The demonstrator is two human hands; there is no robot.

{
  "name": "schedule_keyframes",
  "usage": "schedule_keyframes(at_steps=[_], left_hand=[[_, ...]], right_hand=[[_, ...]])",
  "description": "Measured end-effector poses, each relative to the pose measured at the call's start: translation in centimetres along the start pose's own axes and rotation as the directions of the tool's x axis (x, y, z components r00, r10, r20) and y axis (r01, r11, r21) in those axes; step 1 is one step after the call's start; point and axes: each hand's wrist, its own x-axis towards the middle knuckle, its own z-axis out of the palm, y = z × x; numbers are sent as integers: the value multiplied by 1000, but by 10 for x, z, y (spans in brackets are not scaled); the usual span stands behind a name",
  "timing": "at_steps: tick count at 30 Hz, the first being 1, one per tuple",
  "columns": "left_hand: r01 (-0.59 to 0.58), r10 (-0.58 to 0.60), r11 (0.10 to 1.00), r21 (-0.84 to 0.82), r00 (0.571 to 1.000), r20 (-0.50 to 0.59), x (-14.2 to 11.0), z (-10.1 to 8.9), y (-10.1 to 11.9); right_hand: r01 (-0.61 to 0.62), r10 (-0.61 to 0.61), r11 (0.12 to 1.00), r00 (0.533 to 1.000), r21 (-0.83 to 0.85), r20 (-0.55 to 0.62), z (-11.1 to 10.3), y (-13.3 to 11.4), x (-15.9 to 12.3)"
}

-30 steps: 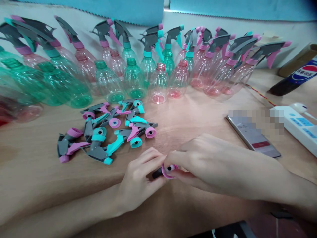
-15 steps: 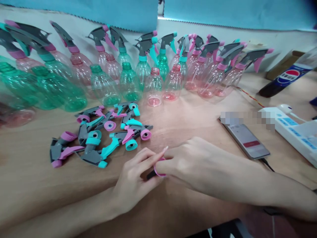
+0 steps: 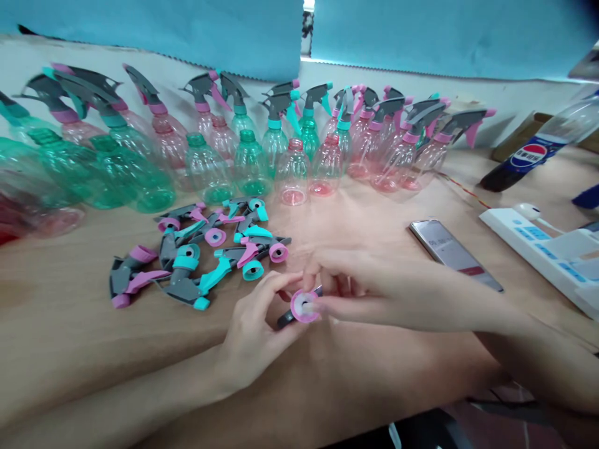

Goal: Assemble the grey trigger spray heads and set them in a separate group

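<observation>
My left hand (image 3: 255, 330) is closed around a grey spray trigger head (image 3: 296, 310) whose pink collar faces up toward me, with a white piece visible inside. The fingers of my right hand (image 3: 349, 290) are curled at the collar's right side, the thumb against its rim. Most of the head's grey body is hidden by my fingers. Just left of my hands lies a pile of spray trigger heads (image 3: 187, 290), grey with pink or turquoise collars. Beyond it stand open green bottles (image 3: 253, 168) and open clear pink-tinted bottles (image 3: 293, 171).
Several bottles fitted with trigger heads (image 3: 402, 146) line the wall. On the right are a phone (image 3: 453, 252), a white power strip (image 3: 538, 249) with an earbud (image 3: 527, 212) on it, and a tilted cola bottle (image 3: 528, 156). A wire (image 3: 463, 187) runs across the wooden table (image 3: 374, 218).
My right hand has drawn its finger back from the pink collar, and its thumb is now at the rim. The collar's inside has come into view. The camera view has shifted slightly.
</observation>
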Motion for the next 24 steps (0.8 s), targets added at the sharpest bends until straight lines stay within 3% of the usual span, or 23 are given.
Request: schedule_keyframes(at_steps=[5, 14, 19, 22, 24], left_hand=[[-22, 22, 1000, -21, 1000, -12, 0, 0, 3], [-108, 107, 993, 51, 994, 32, 3, -4, 6], [-192, 190, 980, 52, 981, 32, -1, -3, 4], [-145, 143, 989, 33, 989, 48, -5, -1, 1], [-126, 124, 992, 17, 990, 62, -6, 0, 0]], right_hand=[[50, -49, 997, 999, -67, 22, -12, -6, -11], [102, -88, 971, 993, -217, 75, 14, 6, -7], [92, -122, 917, 991, -388, -54, 34, 4, -13], [70, -170, 892, 967, -446, -188, 53, 3, -15], [57, -165, 916, 956, -398, -243, 61, 3, -17]])
